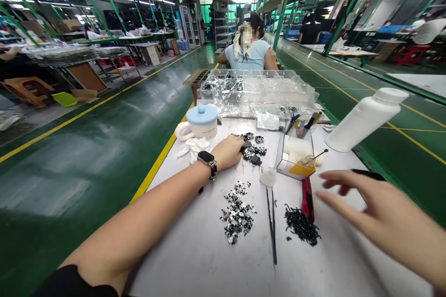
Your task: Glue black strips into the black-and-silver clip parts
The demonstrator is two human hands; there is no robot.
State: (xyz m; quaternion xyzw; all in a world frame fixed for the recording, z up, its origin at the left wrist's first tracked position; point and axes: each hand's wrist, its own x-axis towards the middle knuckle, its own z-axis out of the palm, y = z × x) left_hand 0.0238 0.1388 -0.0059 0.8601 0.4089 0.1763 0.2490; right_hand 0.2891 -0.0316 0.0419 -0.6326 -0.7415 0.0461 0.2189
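My left hand (228, 152), with a watch (206, 158) on its wrist, reaches to a pile of small black parts (256, 151). Its fingers are bent together at the pile's left edge, and the fingertips are partly hidden. My right hand (372, 202) hangs over the table's right side, fingers apart, holding nothing. Nearest to it are a red and black tool (308, 199) and a heap of short black pieces (301, 226). Tweezers (271, 227) lie in the middle, their upper end by a small white cap-like piece (268, 177). Small silvery parts (239, 213) are scattered to their left.
A mug (202, 125) with a blue lid and crumpled tissue (197, 148) stand at left. A clear box (296, 155) holds pens. A white bottle (365, 120) tilts at right. Behind are a clear divided tray (285, 88) and a seated person (248, 51). A dark flat object (368, 175) lies beyond my right hand.
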